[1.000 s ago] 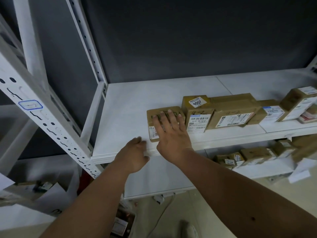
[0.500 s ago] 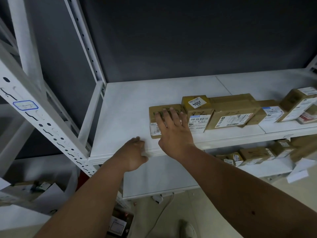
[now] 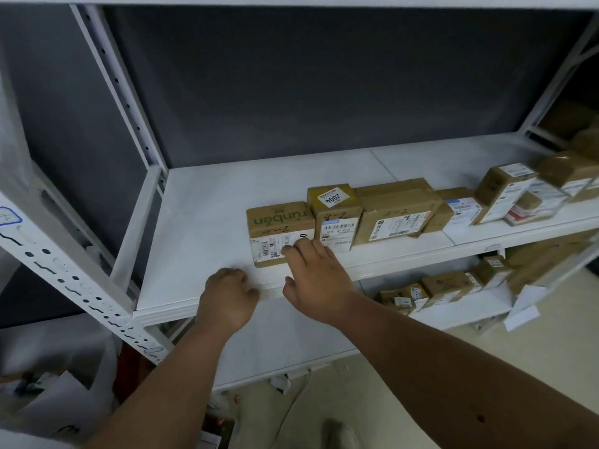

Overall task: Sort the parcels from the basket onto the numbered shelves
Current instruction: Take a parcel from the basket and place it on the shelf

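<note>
**Parcel lined up at the shelf's front edge**

White metal shelving (image 3: 207,228) stands against a dark grey back panel. At its front edge a brown cardboard parcel printed "runben" (image 3: 280,230) sits flush against a row of similar taped boxes, labels outward, likely so they read at a glance. "4-2" is handwritten on it; the yellow-topped neighbour (image 3: 334,212) carries a "2004" sticker. Right hand (image 3: 319,280), fingers relaxed, touches its label, gripping nothing. Left hand (image 3: 227,296) rests loosely curled on the shelf lip, empty.

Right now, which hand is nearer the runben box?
Right. The right hand has its fingertips on the front label of the runben box. The left hand rests on the shelf edge below and left of it, not touching.
</note>
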